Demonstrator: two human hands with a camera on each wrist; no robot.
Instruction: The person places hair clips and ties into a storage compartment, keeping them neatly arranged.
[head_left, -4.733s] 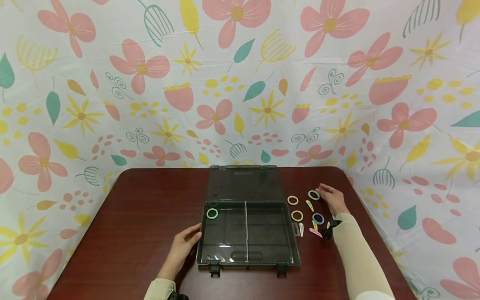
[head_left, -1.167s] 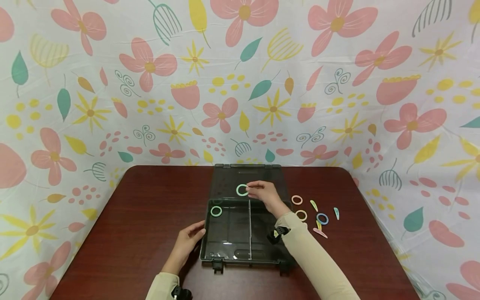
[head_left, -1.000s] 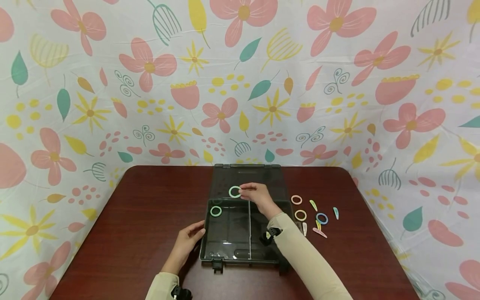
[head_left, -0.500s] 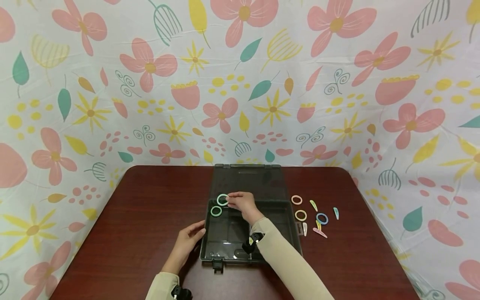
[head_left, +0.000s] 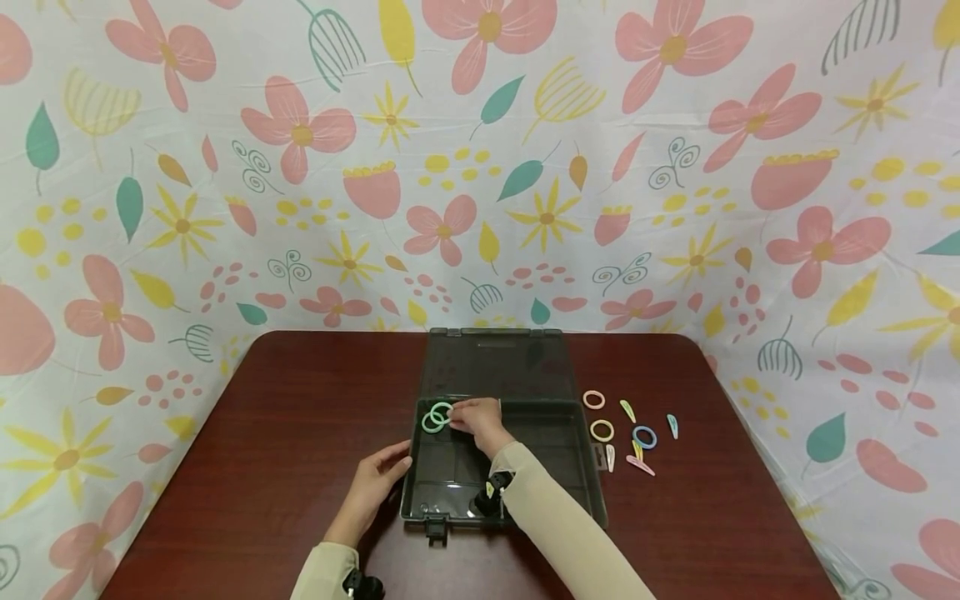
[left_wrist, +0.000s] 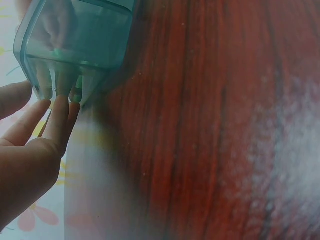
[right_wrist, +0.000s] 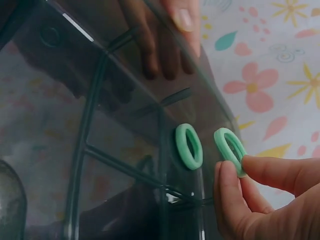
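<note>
My right hand (head_left: 480,422) pinches a mint-green hair tie (right_wrist: 220,139) between thumb and fingertips, inside the far left corner of the dark see-through plastic box (head_left: 405,492). Beside it, a second mint-green hair tie (right_wrist: 182,146) lies on the box floor; in the head view the two rings overlap. My left hand (head_left: 369,487) rests against the box's outer left wall, fingers extended on the plastic and thumb at the rim in the left wrist view. The right forearm hides much of the box's divider and right compartment.
The box's lid (head_left: 495,362) lies folded back. Right of the box are a peach hair tie (head_left: 585,403), a yellow hair tie (head_left: 592,433), a blue hair tie (head_left: 635,432) and several snap hair clips, including a teal one (head_left: 672,427). A floral cloth (head_left: 480,208) hangs behind the table.
The right hand took the green hair tie from the table's right side and carried it left, over the lid, then down into the box's far left corner. The left hand stays at the wall.
</note>
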